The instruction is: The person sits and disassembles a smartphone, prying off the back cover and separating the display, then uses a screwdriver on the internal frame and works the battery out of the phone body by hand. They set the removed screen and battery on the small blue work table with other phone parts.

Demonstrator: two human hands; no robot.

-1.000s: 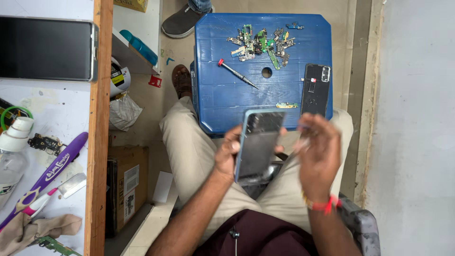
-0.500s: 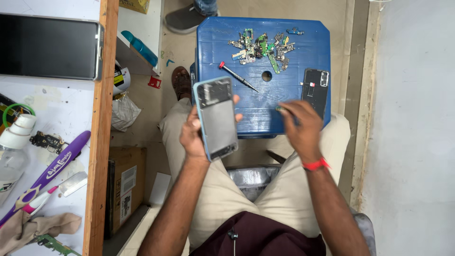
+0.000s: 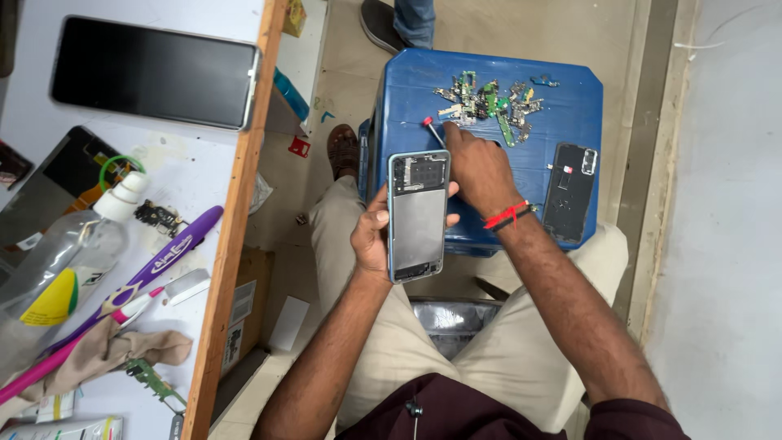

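Observation:
My left hand (image 3: pixel 375 236) holds an opened phone body (image 3: pixel 418 213) upright over my lap, its inner frame facing me. My right hand (image 3: pixel 479 167) reaches onto the blue plastic stool (image 3: pixel 407 98) and closes on a small red-handled screwdriver (image 3: pixel 432 129) lying there. A red band circles my right wrist. Just beyond the hand lies a pile of small circuit boards and parts (image 3: pixel 489 102). A black phone back cover (image 3: pixel 569 191) lies on the stool's right side.
A white workbench with a wooden edge (image 3: pixel 236 220) stands at left, carrying a dark phone (image 3: pixel 155 72), a plastic bottle (image 3: pixel 73 244), a purple toothbrush (image 3: pixel 138 277) and a cloth (image 3: pixel 114 350). Another person's shoe (image 3: pixel 383 24) shows beyond the stool. A wall runs along the right.
My left hand has kept the phone body and turned its open side up. My right hand moved from the stool's front right to the screwdriver near the parts pile.

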